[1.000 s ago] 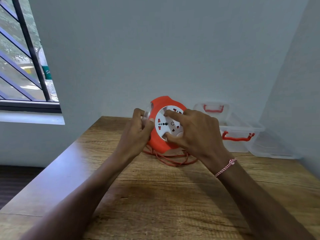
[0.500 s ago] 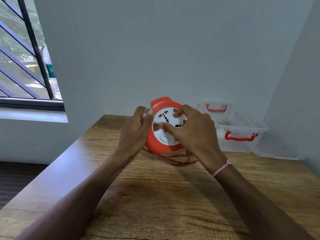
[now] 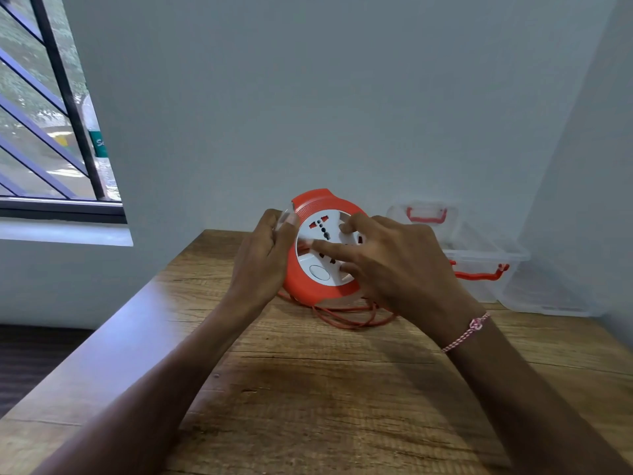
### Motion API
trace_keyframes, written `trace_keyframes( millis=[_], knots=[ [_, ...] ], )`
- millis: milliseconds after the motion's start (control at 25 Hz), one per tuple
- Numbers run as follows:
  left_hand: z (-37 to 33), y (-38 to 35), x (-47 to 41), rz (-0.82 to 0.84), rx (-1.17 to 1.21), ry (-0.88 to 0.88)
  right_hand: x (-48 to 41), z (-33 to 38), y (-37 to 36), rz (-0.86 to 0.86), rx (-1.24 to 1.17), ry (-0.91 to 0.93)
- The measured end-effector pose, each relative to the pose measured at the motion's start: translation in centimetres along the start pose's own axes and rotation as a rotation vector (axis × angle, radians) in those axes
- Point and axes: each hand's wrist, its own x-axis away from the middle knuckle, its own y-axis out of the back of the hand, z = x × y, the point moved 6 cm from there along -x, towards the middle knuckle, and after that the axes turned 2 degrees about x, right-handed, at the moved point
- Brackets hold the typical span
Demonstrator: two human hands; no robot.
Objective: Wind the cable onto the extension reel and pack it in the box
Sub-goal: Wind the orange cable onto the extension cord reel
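Note:
The extension reel (image 3: 310, 284) is a round red case with a white socket disc, held upright above the wooden table (image 3: 308, 389). My left hand (image 3: 262, 255) grips its left edge. My right hand (image 3: 387, 265) lies across the white disc with the fingers pressed on it. Loops of loose red cable (image 3: 346, 317) hang from under the reel and rest on the table. The clear plastic box (image 3: 479, 255) with red latches stands open at the back right, by the wall.
The box's clear lid (image 3: 548, 296) lies flat to the right of the box in the corner. Walls close the table at the back and right. A barred window (image 3: 51, 132) is at the left, beyond the table's left edge.
The white socket disc has rotated under my right fingers; the round button went from lower right to lower left. Both hands stayed on the reel.

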Motion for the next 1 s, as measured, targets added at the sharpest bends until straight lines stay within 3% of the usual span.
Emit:
trace_keyframes(
  millis=[440,640,800,1000],
  knots=[
    [0.4,-0.4,0.3,-0.07,-0.009,-0.017,-0.4,1.0,0.1,-0.155,-0.089,-0.194],
    [-0.2,-1.4,0.9,-0.066,0.0,-0.043,-0.6,-1.5,-0.9,-0.237,-0.422,-0.567],
    [-0.2,-0.9,0.5,-0.096,-0.062,-0.063,-0.2,-1.6,-1.0,-0.119,-0.442,-0.387],
    [-0.5,-0.1,0.3,-0.142,-0.069,-0.101,-0.4,-1.1,0.6,-0.132,-0.213,-0.123]
  ],
)
